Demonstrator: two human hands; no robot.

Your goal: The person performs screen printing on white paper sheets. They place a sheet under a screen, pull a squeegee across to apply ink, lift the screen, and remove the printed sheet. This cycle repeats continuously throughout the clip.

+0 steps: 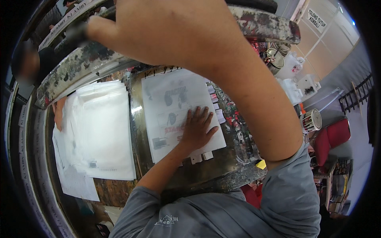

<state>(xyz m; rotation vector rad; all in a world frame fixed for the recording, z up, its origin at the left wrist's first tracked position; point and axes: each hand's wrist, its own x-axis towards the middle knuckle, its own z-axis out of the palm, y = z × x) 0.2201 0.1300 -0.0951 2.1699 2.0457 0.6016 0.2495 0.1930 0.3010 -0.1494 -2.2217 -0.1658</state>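
Note:
My left hand (199, 129) lies flat, fingers spread, on a thin white printed sheet (166, 103) with grey and red marks. The sheet rests on a dark, ink-stained board (206, 168). My right hand (166, 29) is raised across the top of the view, its thumb toward the left. It appears closed around an ink-smeared frame bar (270, 25), which slants above the table; most of its fingers are hidden. Left of the board is a thick stack of white sheets (103, 127). Another person's hand (59, 113) touches that stack's left edge.
Colored paper tabs (219, 116) stick out along the printed sheet's right side. Paint tins (312, 120) and white plastic jugs (291, 65) stand to the right, near a red chair (332, 137). Long rails (31, 174) run down the left side.

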